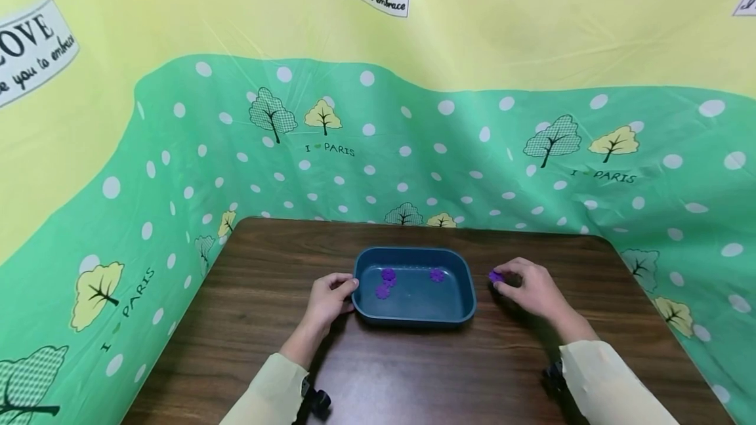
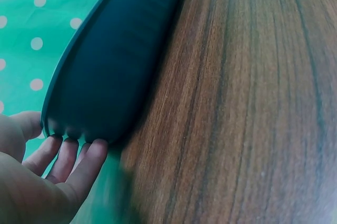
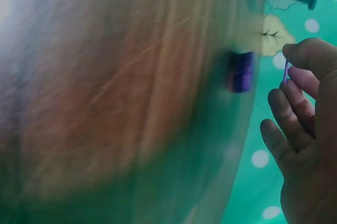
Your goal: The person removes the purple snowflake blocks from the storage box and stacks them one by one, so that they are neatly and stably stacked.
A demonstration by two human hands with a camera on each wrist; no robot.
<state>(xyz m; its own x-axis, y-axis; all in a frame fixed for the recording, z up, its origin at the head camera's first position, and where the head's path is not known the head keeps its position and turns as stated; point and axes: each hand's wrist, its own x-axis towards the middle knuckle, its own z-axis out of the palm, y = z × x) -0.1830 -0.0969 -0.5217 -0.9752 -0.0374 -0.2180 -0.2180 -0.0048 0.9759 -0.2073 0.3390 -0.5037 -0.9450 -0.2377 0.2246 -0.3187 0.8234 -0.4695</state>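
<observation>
- Left hand (image 1: 329,295) grips the left end of a blue tray (image 1: 410,303): thumb at the rim, fingertips against the outer wall.
- Right hand (image 1: 534,288) is to the right of the tray, apart from it; thumb and forefinger pinch a thin purple piece (image 3: 286,72), seen edge-on in the right wrist view. Other fingers loosely bent.
- A purple block (image 3: 242,72) stands near those fingertips in the same view, blurred; cannot tell whether it is one piece or several.
- Inside the tray, on its floor: two purple flower shapes (image 1: 388,275) close together toward the left, a lone purple flower (image 1: 437,275) toward the right.
- Tray sits upright on a dark wood-grain table (image 1: 272,254).
- Pale sleeves (image 1: 268,391) on both arms; black devices (image 1: 320,403) at the wrists.
- Behind: a yellow and green cloth (image 1: 354,179) with white dots, trees and lettering.
</observation>
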